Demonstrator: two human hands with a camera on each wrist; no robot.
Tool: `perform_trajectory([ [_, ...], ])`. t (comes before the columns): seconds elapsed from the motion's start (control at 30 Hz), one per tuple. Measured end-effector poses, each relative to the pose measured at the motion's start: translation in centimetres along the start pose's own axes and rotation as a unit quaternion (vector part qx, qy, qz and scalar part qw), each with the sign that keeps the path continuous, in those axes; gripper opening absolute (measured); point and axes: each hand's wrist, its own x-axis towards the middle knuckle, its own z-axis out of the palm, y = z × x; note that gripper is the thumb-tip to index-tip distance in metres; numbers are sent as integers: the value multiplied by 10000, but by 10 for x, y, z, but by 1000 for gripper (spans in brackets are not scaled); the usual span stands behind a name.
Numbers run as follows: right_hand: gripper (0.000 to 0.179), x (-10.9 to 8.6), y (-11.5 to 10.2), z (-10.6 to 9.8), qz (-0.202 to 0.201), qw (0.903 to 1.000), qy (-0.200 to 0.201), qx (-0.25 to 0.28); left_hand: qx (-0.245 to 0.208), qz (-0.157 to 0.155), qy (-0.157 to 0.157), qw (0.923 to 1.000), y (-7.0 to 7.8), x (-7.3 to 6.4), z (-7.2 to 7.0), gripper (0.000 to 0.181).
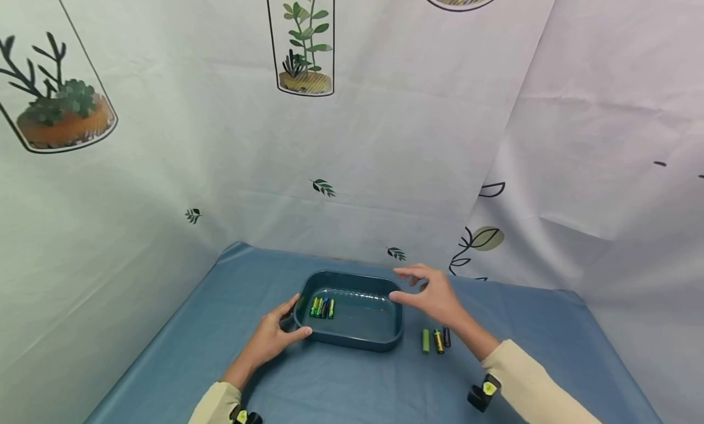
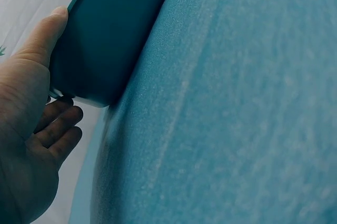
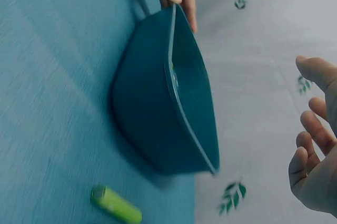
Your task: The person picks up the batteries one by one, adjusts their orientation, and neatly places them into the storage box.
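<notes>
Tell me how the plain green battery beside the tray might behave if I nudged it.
The green battery would probably roll sideways, since its body is cylindrical. It would likely feel stiff, given its straight casing. The blue cloth beneath looks faintly textured, so it might slow the roll.

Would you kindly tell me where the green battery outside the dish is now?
In the head view, the green battery lies on the blue cloth, just right of the dish, the leftmost of the three batteries there.
</notes>
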Motion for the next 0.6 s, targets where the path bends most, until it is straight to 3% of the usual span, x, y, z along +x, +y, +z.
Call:
perform_trajectory([
  [0.3,47,-36,28,-33,304,9970,516,-480,-5,27,0,10000,0,0,0,90],
  [0.6,50,-67,67,-46,770,9931,487,-741,-27,39,-19,10000,-1,0,1,90],
])
